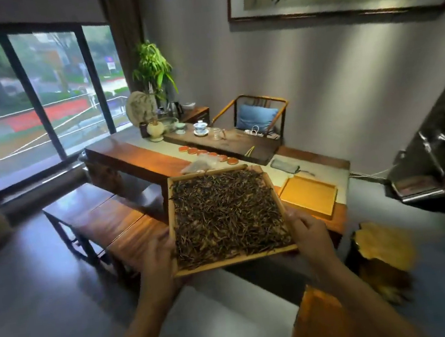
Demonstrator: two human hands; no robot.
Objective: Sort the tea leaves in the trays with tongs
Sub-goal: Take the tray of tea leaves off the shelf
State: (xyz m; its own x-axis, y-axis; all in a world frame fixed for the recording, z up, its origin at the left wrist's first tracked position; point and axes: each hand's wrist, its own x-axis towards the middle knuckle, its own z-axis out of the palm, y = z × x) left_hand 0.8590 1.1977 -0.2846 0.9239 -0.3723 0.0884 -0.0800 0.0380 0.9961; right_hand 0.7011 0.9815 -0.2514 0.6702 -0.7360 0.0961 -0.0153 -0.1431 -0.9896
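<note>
- Bamboo tray (180,273) full of dark tea leaves (226,214), held up in front of table (141,162) end.
- Left hand (158,257) gripping tray's left edge, right hand (309,232) gripping right edge.
- Empty smaller tray (308,196) flat on table, just right of held one.
- Tongs (250,151) on dark tea board (237,149) further back.

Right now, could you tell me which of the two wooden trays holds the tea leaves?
The large tray held in both hands; the smaller tray on the table is empty.
</note>
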